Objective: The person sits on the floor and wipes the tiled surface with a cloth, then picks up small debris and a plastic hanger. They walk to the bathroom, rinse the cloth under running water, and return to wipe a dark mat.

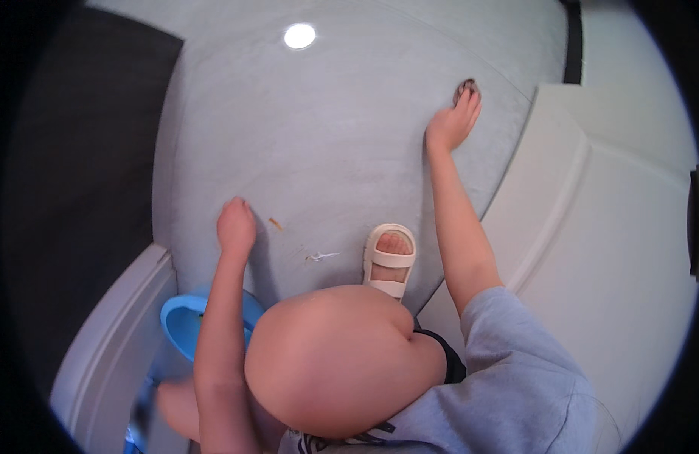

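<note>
My right hand point(453, 125) reaches far out over the grey floor point(327, 147), its fingers on a small dark, crumpled wad point(467, 86), which may be a rag or a scrubber. My left hand point(236, 227) is curled into a fist, low over the floor at the left. Its palm is hidden, so whether it holds anything does not show. Just right of this fist lies a small orange-brown scrap point(276, 223). Closer to me a thin white strip point(322, 257) lies among faint brown marks.
A blue plastic basin point(176, 323) stands at lower left, partly behind my left forearm. My sandalled foot point(390, 255) is on the floor. A white panelled door point(599, 244) borders the right; a white frame point(108, 335) and a dark area point(88, 147) border the left.
</note>
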